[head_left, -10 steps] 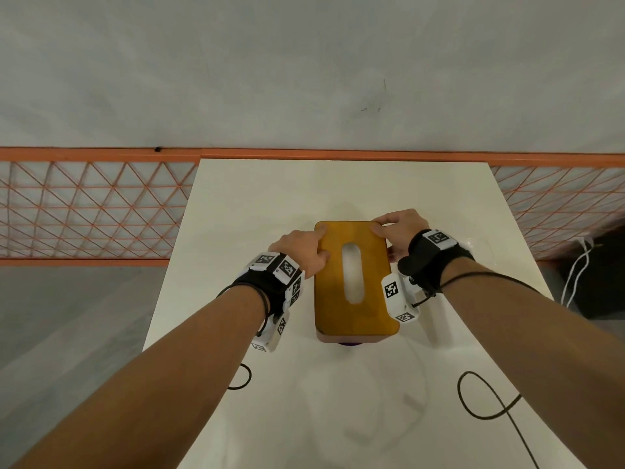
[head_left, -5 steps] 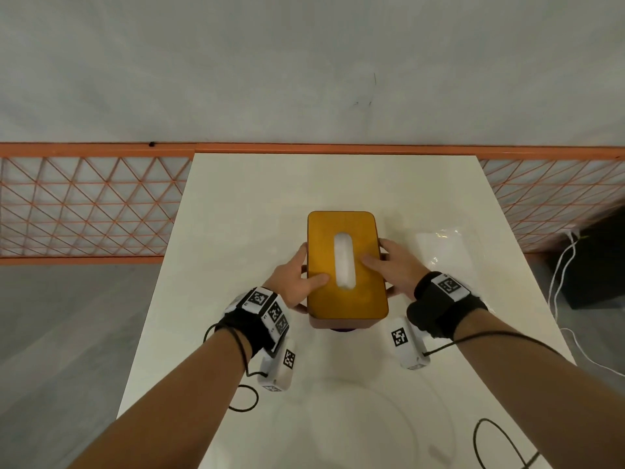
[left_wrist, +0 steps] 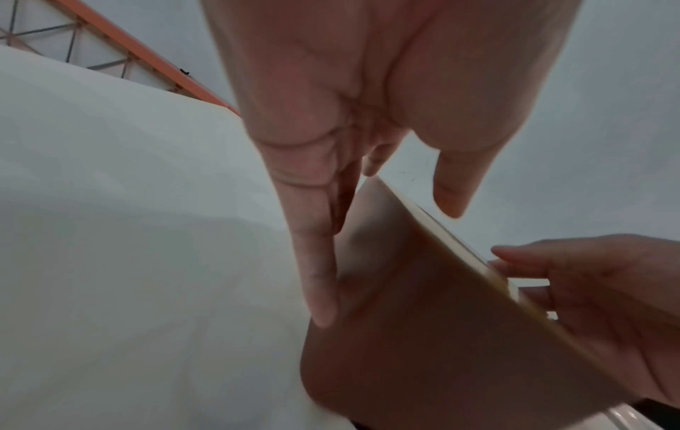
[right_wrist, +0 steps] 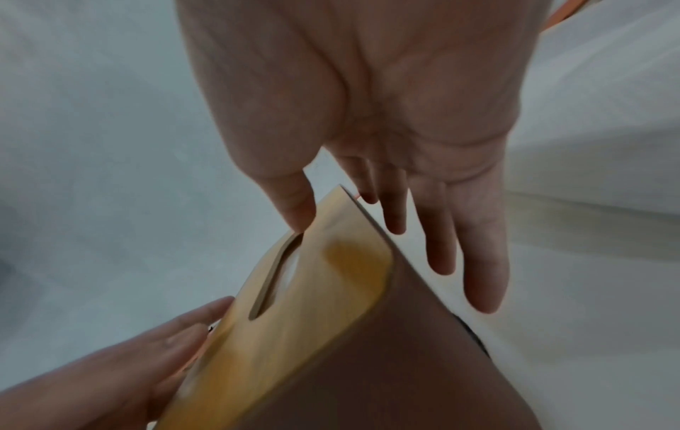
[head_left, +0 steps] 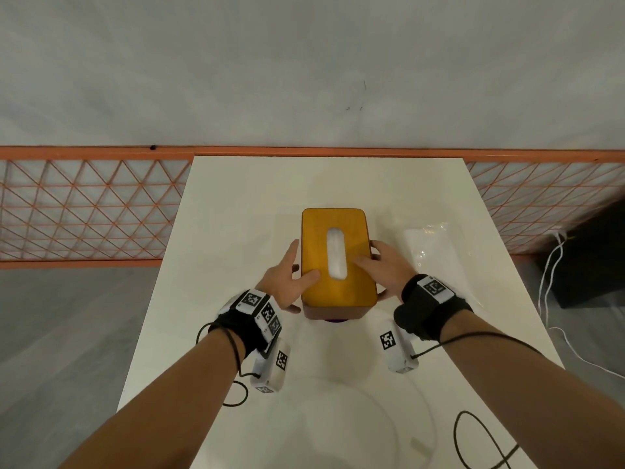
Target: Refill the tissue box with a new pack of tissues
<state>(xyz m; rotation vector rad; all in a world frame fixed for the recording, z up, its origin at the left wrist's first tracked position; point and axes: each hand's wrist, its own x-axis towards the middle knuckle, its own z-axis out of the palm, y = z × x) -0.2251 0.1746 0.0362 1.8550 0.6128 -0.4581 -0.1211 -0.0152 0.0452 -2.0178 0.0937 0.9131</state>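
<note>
Wood-topped tissue box (head_left: 339, 262) sits pretty much dead centre on the white table (head_left: 236, 204), long side running away from the person, and white tissue (head_left: 337, 253) shows through the oval slot in the lid. Plenty of bare tabletop behind it up to the far edge, where an orange rail (head_left: 101, 152) runs along the wall, and a decent strip on the left before that edge drops off to the floor. Right side is tighter: a clear plastic wrapper (head_left: 436, 248) lies just beside the box, between it and the right table edge. Count-wise it's one box, one wrapper, two hands, plus a couple of black cables (head_left: 480, 441) looping on the near end of the table and some white cables (head_left: 549, 275) hanging off past the right edge. Left hand (head_left: 287, 282) is up against the left wall of the box with the fingers straight and flat along the side, thumb lying over the lid's edge near the slot; the left wrist view shows the same, fingers (left_wrist: 316, 261) pointing down the brown side wall. Right hand (head_left: 382, 269) mirrors it on the right wall, fingers long and loose beside the box, thumb (right_wrist: 294, 203) resting on the lid right at the slot's edge. Neither hand is really wrapped around it, more like sandwiching it from both sides. Both wrist views are a bit blurry.
</note>
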